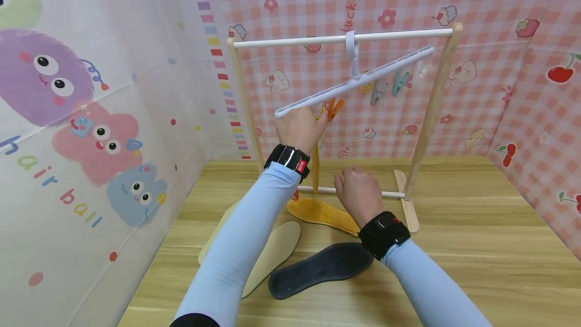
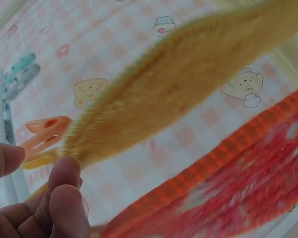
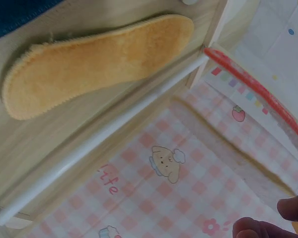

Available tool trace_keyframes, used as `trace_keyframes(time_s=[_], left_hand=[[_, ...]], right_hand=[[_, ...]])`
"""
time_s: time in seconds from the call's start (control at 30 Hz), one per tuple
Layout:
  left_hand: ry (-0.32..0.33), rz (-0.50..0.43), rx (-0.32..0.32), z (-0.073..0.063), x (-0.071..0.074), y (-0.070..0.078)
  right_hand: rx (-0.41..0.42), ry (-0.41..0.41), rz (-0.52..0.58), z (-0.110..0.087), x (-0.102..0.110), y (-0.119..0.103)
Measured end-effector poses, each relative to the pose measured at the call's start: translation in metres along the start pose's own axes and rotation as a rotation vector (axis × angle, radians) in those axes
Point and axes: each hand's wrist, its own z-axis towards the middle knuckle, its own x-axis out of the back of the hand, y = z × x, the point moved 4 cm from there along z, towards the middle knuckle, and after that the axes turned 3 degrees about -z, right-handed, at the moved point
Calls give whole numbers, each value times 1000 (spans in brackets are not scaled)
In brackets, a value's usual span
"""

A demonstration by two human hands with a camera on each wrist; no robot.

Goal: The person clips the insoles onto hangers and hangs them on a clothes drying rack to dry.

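My left hand [image 1: 299,127] is just under the low end of the tilted white hanger [image 1: 356,82]. Its thumb and fingers stand apart around a yellow clip [image 2: 42,158], from which a fuzzy yellow insole [image 2: 174,79] hangs. Beside that hangs a red insole with orange edging [image 2: 228,183], mostly hidden by my left arm in the head view. Lower down, my right hand [image 1: 360,193] is in front of the rack's bottom bar, fingers loosely bent and nothing visible between them. Below it on the table lies another yellow insole [image 1: 320,213].
The hanger hooks over the top bar of a wooden rack [image 1: 431,115]. An orange clip [image 1: 335,108] and two bluish clips [image 1: 399,84] hang from it. Nearer me on the table are a dark insole [image 1: 322,269] and beige insoles [image 1: 277,249], partly behind my left arm.
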Motion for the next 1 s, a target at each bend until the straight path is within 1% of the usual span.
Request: trace_keyframes(time_s=[0.07,0.13,0.23,0.33,0.43,0.53,0.63,0.67,0.77,0.87,1.0], left_hand=[[7,-19,-4,-2,-2,-1],[0,-21,-13,-6,-4,-1],[-35,-3,-25,-14,-8,-2],[-56,15,-44,-22,-13,-4],[-60,6,-60,-30,-19,-6],[-80,-8,-86,-39,-24,-9],[-128,-27,-108,-52,-29,-12],[-148,-37,-111,-57,-31,-13],[-178,-31,-122,-72,-34,-17],[-191,-33,-128,-86,-39,-22],[-212,-64,-136,-103,-46,-26]], right_hand=[[-5,-9,2,-3,-1,3],[-8,-20,6,-7,-4,6],[-17,-38,10,-12,-7,10],[-37,-63,17,-18,-10,14],[-53,-79,23,-23,-12,17],[-69,-89,34,-28,-13,19],[-83,-113,45,-34,-14,21],[-89,-129,49,-37,-15,22],[-109,-190,66,-44,-17,26],[-142,-245,85,-51,-18,32],[-174,-270,106,-61,-18,40]])
